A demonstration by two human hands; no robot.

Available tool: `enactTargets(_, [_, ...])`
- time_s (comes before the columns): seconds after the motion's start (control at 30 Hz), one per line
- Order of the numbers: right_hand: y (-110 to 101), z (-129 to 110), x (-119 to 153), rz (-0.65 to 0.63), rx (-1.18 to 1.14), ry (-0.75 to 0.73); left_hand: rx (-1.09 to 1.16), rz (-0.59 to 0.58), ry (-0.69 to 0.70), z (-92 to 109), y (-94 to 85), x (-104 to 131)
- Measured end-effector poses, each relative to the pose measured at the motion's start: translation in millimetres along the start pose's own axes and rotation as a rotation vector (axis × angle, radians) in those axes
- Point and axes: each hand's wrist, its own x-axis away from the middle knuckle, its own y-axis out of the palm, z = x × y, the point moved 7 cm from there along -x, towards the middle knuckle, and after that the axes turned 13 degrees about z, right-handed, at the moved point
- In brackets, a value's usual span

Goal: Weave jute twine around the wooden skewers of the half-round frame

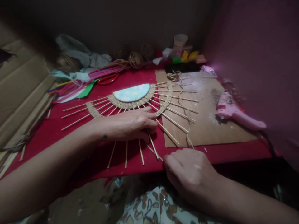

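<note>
A half-round woven piece lies on the red cloth, with thin wooden sticks (126, 157) fanning out from a pale blue-green patterned half-disc (132, 92). Twine is woven round the disc's curved edge, and an outer woven band (168, 98) crosses the sticks farther out. My left hand (137, 123) lies across the lower sticks, fingers curled and closed on the outer band's end, hiding part of it. Below right, my right hand (189, 171) is a fist at the cloth's front edge. It grips a twine strand (154, 151) that runs up toward my left fingers.
A brown board (203, 133) lies under the right-hand sticks, with a pink glue gun (233, 113) at its right. Twine balls (135, 60), a cup (180, 40), a red loop-shaped handle (108, 79) and coloured strips (77, 87) line the back. Cardboard (23, 84) stands at left.
</note>
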Motion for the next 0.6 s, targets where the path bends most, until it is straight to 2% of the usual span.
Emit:
enactTargets(0.17, [-4, 1, -5, 0.023, 0.026, -0.010, 0.026, 0.015, -0.006, 1, -1.1, -1])
enactTargets(0.4, [-33, 11, -38, 0.108, 0.280, -0.120, 0.018, -0.033, -0.049, 3, -2.5, 1])
enactTargets(0.5, [-39, 26, -56, 0.047, 0.446, -0.143, 0.038, -0.035, -0.062, 2, -3.0, 3])
enactTargets(0.6, [-42, 40, -68, -0.060, 0.458, -0.122, 0.048, -0.014, -0.063, 2, -3.4, 7])
